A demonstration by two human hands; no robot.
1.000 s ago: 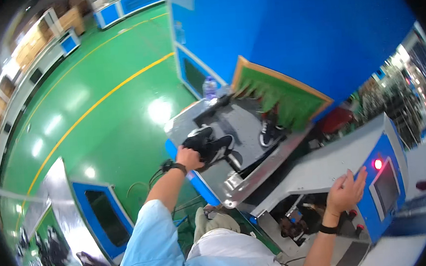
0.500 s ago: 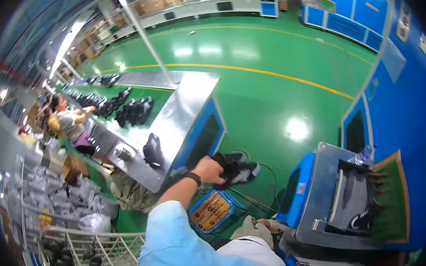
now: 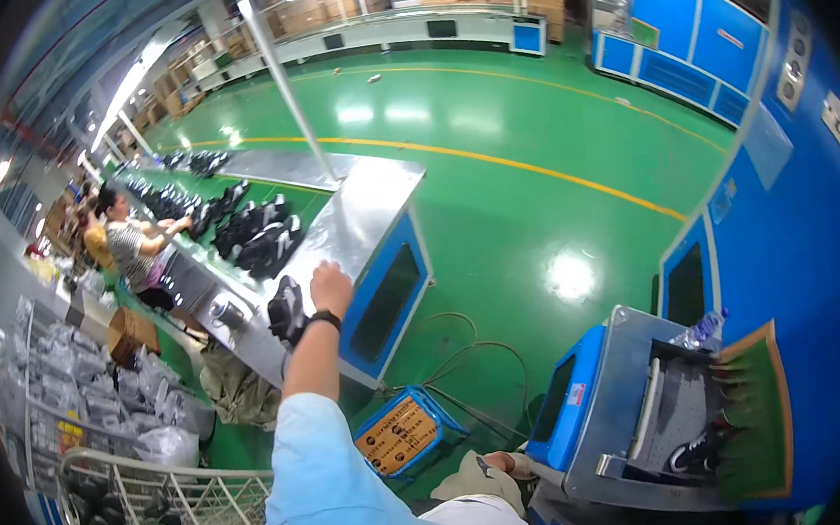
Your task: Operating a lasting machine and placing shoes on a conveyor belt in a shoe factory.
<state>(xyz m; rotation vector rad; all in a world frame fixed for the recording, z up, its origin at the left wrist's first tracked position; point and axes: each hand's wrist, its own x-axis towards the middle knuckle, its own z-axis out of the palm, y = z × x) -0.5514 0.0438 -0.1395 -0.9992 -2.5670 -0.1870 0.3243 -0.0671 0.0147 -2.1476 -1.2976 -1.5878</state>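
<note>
My left hand (image 3: 331,289), with a dark band at the wrist, reaches out over the end of the metal-topped bench (image 3: 375,192). The fingers look loosely spread and partly foreshortened, with nothing seen between them. Just left of the hand is a black-and-white shoe (image 3: 287,310) on the bench top. Farther along, a cluster of black shoes (image 3: 271,247) with light markings lies on the same bench. My right hand is out of the picture.
A blue machine (image 3: 588,397) at the right has a shoe (image 3: 696,453) in its opening. Below the bench end stands a blue-framed stool (image 3: 402,437) beside floor cables (image 3: 471,342). A wire cart (image 3: 151,481) holds dark shoe-shaped pieces at lower left. A co-worker (image 3: 133,246) stands along the bench.
The left hand has moved left and forward, from above the stool to the bench. The black shoes it held are no longer in it, and more shoes show near the bench end.
</note>
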